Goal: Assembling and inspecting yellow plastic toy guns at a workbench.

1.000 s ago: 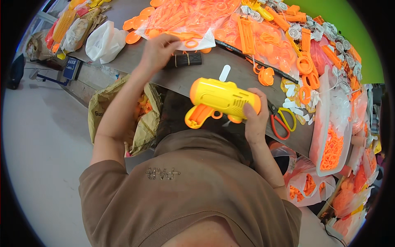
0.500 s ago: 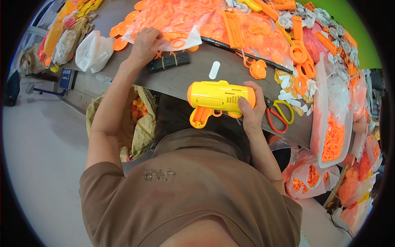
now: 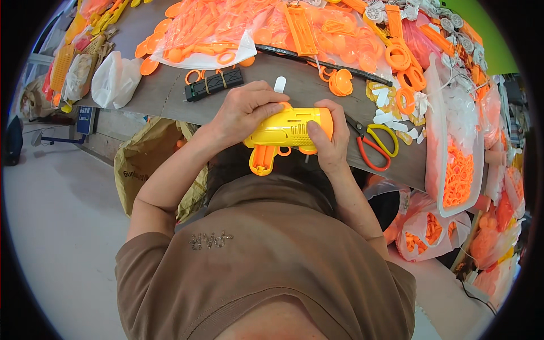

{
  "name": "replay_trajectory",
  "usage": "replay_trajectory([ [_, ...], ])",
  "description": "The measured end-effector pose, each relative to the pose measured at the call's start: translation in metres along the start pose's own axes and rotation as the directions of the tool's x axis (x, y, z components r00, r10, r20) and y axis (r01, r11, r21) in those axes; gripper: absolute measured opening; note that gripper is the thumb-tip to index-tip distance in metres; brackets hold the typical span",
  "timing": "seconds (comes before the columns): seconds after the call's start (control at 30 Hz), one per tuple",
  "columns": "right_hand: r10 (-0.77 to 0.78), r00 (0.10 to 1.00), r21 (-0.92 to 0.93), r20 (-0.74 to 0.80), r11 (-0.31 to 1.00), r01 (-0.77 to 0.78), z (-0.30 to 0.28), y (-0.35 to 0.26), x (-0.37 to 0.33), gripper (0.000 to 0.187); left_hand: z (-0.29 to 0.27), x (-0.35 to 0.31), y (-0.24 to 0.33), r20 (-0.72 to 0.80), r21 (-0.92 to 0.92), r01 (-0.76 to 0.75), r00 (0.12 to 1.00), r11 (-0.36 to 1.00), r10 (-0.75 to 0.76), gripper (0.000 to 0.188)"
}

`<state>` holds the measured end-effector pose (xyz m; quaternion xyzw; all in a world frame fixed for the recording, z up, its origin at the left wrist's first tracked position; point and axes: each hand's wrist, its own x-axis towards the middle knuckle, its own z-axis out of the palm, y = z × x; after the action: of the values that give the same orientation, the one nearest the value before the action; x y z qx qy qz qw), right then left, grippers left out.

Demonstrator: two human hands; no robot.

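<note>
My right hand grips the orange right end of a yellow plastic toy gun, thumb on its near face. The toy's short orange handle points down toward me, with its hollow inside showing. My left hand is closed over the toy's upper left, thumb and fingers pinched on a small orange plastic part; its shape is mostly hidden by the fingers. Just beyond lies a white rounded strip on the table. A black block with bands around it rests to the left of that.
Clear bags of orange parts cover the far table. Red-and-yellow-handled scissors lie right of my hand, near a bin of orange rings. A white bag stands left; a paper sack is below the edge.
My left hand has come back from the bag of orange parts to the toy's upper left, bringing a small orange part. My right hand still holds the toy.
</note>
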<state>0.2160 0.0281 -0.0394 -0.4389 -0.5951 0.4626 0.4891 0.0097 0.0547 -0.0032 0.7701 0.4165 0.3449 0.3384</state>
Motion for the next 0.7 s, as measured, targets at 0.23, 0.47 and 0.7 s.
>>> replay_trajectory([
  [0.23, -0.012, 0.998, -0.017, -0.054, 1.0, 0.011, 0.003, 0.002, 0.0, 0.035, 0.009, -0.015, 0.019, 0.059, 0.372, -0.225, 0.974, 0.901, 0.219, 0.078],
  [0.47, -0.025, 0.998, 0.005, -0.065, 1.0, 0.026, 0.004, 0.002, 0.001, 0.034, 0.024, -0.016, 0.01, -0.004, 0.446, -0.236, 0.964, 0.863, 0.266, 0.079],
  [0.7, -0.005, 0.996, -0.009, -0.094, 1.0, 0.004, 0.004, -0.003, 0.007, 0.03, 0.017, -0.007, 0.0, 0.032, 0.359, -0.24, 0.969, 0.902, 0.245, 0.081],
])
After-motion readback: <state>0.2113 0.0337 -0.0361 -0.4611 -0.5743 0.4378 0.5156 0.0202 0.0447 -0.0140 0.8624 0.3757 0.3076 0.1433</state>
